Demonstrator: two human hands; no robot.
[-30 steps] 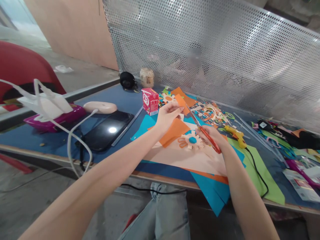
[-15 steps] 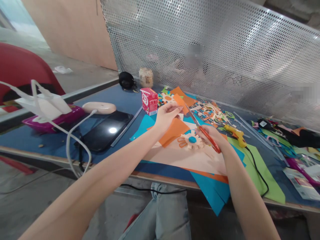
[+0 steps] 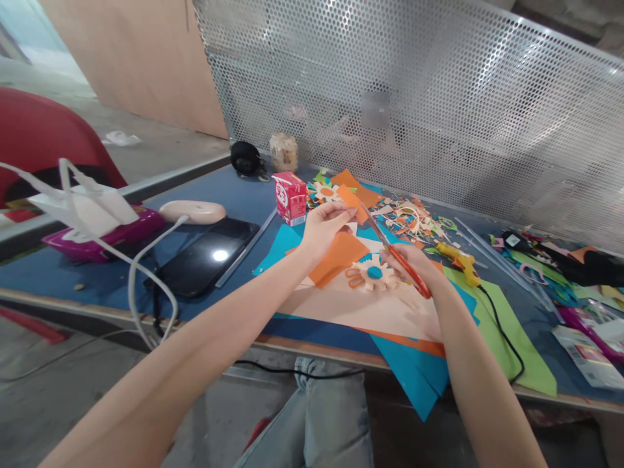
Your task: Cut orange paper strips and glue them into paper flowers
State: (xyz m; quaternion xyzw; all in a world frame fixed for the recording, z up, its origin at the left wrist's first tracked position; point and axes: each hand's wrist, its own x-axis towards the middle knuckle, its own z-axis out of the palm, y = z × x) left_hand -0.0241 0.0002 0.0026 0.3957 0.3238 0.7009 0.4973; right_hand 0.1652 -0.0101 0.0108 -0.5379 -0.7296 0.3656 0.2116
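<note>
One blue table (image 3: 195, 188), one pair of red-handled scissors (image 3: 409, 270), one small orange piece (image 3: 350, 203).
In front of you stands one perforated panel (image 3: 439, 97); one black phone (image 3: 205, 257) lies left of your arms. Your right hand (image 3: 416, 261) has its fingers curled round the scissors' handles, the blades reaching the orange piece's right edge; how far they part, you cannot tell. You have two cream flowers: one blue-centred (image 3: 374, 273), just beside that hand, one orange-centred (image 3: 325, 191), beyond your left hand (image 3: 325, 226). One yellow glue gun (image 3: 458, 262) lies to the right; one pink carton (image 3: 290, 199) bears white characters too blurred to read. Your left fingers pinch the orange piece above the table. Since half a second ago, your grips look unchanged; only your view shifts slightly.
</note>
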